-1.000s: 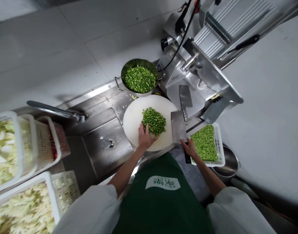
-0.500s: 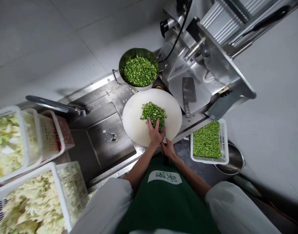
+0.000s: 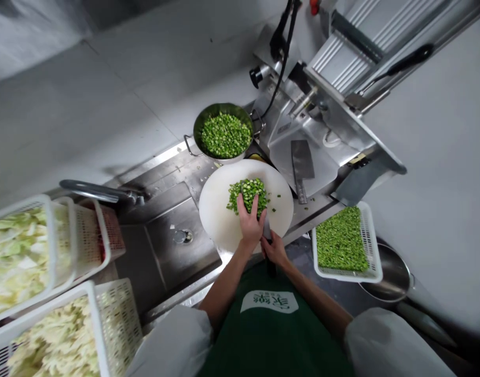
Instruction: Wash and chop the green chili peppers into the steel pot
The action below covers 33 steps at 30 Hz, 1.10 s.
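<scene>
A heap of chopped green vegetable [image 3: 250,189], perhaps chilli or beans, lies on the round white cutting board [image 3: 220,222]. My left hand [image 3: 251,222] rests on the near side of the heap, fingers spread, thumb close to the blade. My right hand [image 3: 275,249] is closed round the dark handle of a knife [image 3: 266,228]. Much of its blade is hidden by my left hand and the heap. A few loose green bits sit right of the heap. Behind the board stands a two-handled metal pot [image 3: 196,128] holding more chopped green pieces.
A cleaver [image 3: 303,162] lies on the metal slicing machine [image 3: 353,123] at right. Below it is a white basket [image 3: 375,256] of finely chopped greens beside a metal pot [image 3: 393,272]. On the left are a sink [image 3: 173,262], a faucet [image 3: 90,189] and baskets of cut cabbage [image 3: 22,246].
The view has shifted, so the board and pot sit lower in the picture. More of the knife now shows between my hands, and loose green bits have appeared right of the heap.
</scene>
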Tool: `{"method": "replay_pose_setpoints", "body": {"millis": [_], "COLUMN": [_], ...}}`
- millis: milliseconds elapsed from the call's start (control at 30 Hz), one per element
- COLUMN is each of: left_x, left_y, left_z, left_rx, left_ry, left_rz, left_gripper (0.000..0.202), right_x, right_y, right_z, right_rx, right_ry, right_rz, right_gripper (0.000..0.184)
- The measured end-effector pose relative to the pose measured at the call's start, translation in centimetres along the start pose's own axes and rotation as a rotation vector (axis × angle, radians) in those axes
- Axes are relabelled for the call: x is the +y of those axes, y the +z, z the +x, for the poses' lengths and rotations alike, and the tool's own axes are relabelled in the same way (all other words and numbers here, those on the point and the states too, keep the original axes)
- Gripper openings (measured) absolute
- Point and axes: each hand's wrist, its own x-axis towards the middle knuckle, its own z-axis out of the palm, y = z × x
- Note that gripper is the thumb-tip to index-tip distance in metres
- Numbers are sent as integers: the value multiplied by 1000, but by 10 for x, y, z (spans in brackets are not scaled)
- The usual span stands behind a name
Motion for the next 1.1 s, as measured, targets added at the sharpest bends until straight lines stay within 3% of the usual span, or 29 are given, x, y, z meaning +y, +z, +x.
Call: {"method": "replay_pose_setpoints", "body": {"millis": [167,267,333,433,500,567,600,667,767,867,967,1100], "left_x": [-10,-29,-46,-72,-85,-94,-98,-109,-137,-169,-180,-154], "left_y": [-23,-31,-30,-19,-13,-13,-17,-28,-49,-53,-31,14], "left_z": [87,153,200,268,305,324,324,302,228,150,110,113], "left_rx": [96,145,174,191,171,161,170,206,201,56,-111,-353], "left_ry": [51,65,60,21,-7,24,70,183,265,162,49,151], "left_rz": [10,18,24,27,31,2,-34,-129,-198,-110,13,-28], "left_gripper": [53,52,53,54,51,47,44,42,39,44,57,64], "right_x": [-63,-105,-126,-133,-123,-106,-97,-81,-61,-45,-37,-38], "right_y": [17,30,30,11,-13,-42,-57,-85,-112,-118,-107,-72], "right_z": [75,129,150,146,123,90,72,41,9,-1,3,14], "right_rx": [-71,-118,-139,-120,-66,45,113,225,266,237,216,179], "right_ry": [-74,-74,-73,-103,-85,-34,-30,-57,-69,36,163,224], "right_rz": [70,143,144,40,-94,-292,-422,-718,-1094,-1309,-1384,-1371], "right_gripper": [36,36,34,31,31,30,28,22,19,18,17,21]}}
